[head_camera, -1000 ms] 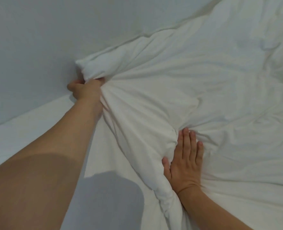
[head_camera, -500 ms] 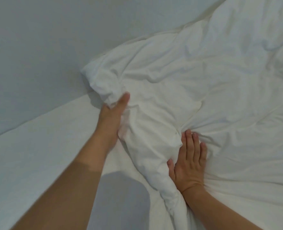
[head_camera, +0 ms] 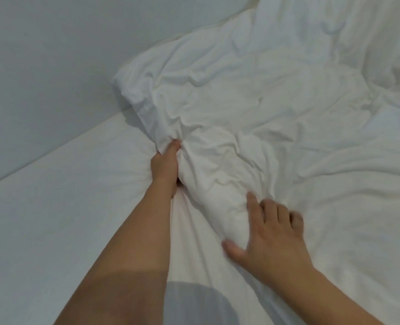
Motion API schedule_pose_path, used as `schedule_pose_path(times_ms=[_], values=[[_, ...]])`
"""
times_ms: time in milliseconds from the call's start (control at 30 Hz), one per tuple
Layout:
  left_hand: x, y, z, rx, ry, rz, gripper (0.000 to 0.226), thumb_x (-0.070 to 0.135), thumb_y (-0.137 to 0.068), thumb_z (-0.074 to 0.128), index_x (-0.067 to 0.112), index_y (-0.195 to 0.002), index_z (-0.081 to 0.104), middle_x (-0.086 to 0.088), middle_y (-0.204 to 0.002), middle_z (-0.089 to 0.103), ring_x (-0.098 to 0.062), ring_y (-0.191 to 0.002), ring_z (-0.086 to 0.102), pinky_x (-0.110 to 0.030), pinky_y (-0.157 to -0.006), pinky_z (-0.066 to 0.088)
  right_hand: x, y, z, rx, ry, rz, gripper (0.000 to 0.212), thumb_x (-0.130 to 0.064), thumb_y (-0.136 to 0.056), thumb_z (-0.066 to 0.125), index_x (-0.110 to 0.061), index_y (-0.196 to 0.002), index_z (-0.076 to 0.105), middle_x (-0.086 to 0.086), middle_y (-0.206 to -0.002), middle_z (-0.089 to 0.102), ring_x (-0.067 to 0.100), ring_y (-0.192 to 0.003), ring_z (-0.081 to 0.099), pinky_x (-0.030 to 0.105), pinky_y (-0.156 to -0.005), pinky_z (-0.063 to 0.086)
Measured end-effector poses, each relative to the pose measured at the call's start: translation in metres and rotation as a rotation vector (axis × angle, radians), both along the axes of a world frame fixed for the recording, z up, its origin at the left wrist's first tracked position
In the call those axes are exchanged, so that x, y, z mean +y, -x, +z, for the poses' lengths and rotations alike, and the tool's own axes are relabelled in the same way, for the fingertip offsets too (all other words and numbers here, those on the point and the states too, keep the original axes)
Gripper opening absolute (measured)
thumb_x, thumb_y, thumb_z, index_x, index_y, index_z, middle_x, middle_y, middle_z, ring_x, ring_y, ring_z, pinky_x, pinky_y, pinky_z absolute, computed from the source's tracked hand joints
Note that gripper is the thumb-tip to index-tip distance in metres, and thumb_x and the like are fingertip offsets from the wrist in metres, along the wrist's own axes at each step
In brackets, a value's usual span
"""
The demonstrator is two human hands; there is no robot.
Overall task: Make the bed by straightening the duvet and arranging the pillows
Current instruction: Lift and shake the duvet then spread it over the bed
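A white, crumpled duvet covers the right and upper part of the bed, its corner bunched near the wall. My left hand grips a fold at the duvet's left edge, thumb on top and fingers tucked underneath. My right hand lies on the bunched edge lower down, fingers spread and blurred, the thumb hooked around the roll of fabric. No pillow is in view.
A bare white bed sheet stretches over the left half of the mattress. A pale grey wall runs along the bed's far left side, close to the duvet corner. A dark shadow falls at the bottom centre.
My left hand has let go of the corner by the wall, come back toward me and taken a fold lower on the edge. The corner dropped. My right hand slid lower and spread its fingers.
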State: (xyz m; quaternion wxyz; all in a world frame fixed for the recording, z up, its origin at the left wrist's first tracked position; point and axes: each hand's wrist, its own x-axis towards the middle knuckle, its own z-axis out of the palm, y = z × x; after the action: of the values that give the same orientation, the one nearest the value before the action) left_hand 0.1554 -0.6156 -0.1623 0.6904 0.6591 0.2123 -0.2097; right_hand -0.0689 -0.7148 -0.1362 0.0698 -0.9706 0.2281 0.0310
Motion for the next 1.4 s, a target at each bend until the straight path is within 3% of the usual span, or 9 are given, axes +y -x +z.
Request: schedule_pose_path(times_ms=[100,200,533,667,767,867,967,1133,1400], values=[[-0.002,0.001,0.012,0.085,0.09,-0.056,0.09,0.075,-0.052,0.076,0.028,-0.126,0.058,0.003,-0.109,0.069,-0.026,-0.096,0.068,-0.046,-0.083,0.055,-0.003,0.011,0.016,0.367,-0.045,-0.043,0.079,-0.066,-0.066,0.062,-0.013,-0.12,0.038,0.008,-0.112,0.052,0.029,-0.102,0.053,0.037,-0.083,0.042],[0.001,0.005,0.013,0.117,0.118,-0.031,0.066,0.042,-0.065,0.079,0.018,-0.124,0.061,-0.006,-0.108,0.07,-0.033,-0.093,0.068,-0.056,-0.079,0.055,-0.02,-0.013,0.024,0.465,-0.166,0.033,0.042,-0.041,-0.085,0.059,-0.015,-0.117,0.049,0.007,-0.121,0.059,0.027,-0.11,0.059,0.029,-0.083,0.042],[0.2,0.025,0.134,-0.335,-0.324,0.41,0.039,0.02,-0.085,0.062,-0.002,-0.117,0.063,-0.008,-0.112,0.066,-0.023,-0.107,0.063,-0.026,-0.081,0.047,0.142,0.017,0.111,0.553,-0.952,0.257,0.029,-0.02,-0.076,0.059,-0.011,-0.103,0.065,0.003,-0.093,0.062,0.024,-0.082,0.059,0.028,-0.067,0.045],[0.285,0.113,0.049,-0.007,-0.406,0.321,0.043,0.021,-0.087,0.063,0.004,-0.126,0.059,-0.016,-0.122,0.063,-0.03,-0.109,0.062,-0.038,-0.094,0.05,0.195,0.059,0.083,0.866,-0.935,0.403,0.039,-0.048,-0.08,0.065,-0.012,-0.096,0.066,0.0,-0.077,0.06,0.02,-0.068,0.059,0.025,-0.062,0.054],[0.286,0.12,0.036,0.023,-0.17,0.1,0.044,0.034,-0.087,0.069,0.012,-0.123,0.062,-0.012,-0.113,0.068,-0.026,-0.101,0.066,-0.043,-0.09,0.053,0.167,0.066,0.066,0.443,-1.043,0.419,0.031,-0.047,-0.083,0.059,-0.017,-0.085,0.068,0.0,-0.078,0.066,0.013,-0.07,0.06,0.039,-0.081,0.055],[0.285,0.08,0.038,-0.097,0.0,0.164,0.044,0.033,-0.083,0.072,0.013,-0.122,0.063,-0.009,-0.112,0.07,-0.026,-0.101,0.068,-0.043,-0.088,0.055,0.109,0.063,0.053,-0.251,-0.545,0.564,0.035,-0.037,-0.089,0.044,-0.02,-0.113,0.063,-0.002,-0.115,0.064,0.014,-0.108,0.058,0.034,-0.101,0.041],[0.28,0.078,0.013,-0.009,-0.277,0.289,0.059,0.031,-0.085,0.068,0.005,-0.135,0.051,-0.015,-0.135,0.057,-0.03,-0.117,0.059,-0.039,-0.101,0.046,0.068,0.077,0.01,-0.118,0.037,0.594,0.055,-0.05,-0.098,0.027,-0.027,-0.148,0.032,0.004,-0.158,0.022,0.023,-0.145,0.022,0.047,-0.117,0.009],[0.285,0.136,0.013,0.023,-0.308,0.225,0.094,0.061,-0.073,0.071,0.007,-0.144,0.042,-0.01,-0.143,0.05,-0.026,-0.122,0.054,-0.026,-0.095,0.038,0.067,0.065,-0.014,0.147,0.025,0.555,0.078,-0.067,-0.088,-0.009,-0.029,-0.154,0.007,0.008,-0.162,-0.001,0.025,-0.149,0.0,0.047,-0.117,-0.006],[0.235,0.338,0.049,0.135,0.395,0.123,0.064,0.071,-0.083,0.049,0.029,-0.129,0.061,-0.005,-0.126,0.066,-0.027,-0.116,0.062,-0.046,-0.106,0.04,0.048,0.15,0.034,0.206,-0.167,0.461,0.06,-0.047,-0.099,0.027,-0.025,-0.153,0.013,-0.001,-0.161,0.01,0.015,-0.148,0.005,0.035,-0.119,-0.003]])
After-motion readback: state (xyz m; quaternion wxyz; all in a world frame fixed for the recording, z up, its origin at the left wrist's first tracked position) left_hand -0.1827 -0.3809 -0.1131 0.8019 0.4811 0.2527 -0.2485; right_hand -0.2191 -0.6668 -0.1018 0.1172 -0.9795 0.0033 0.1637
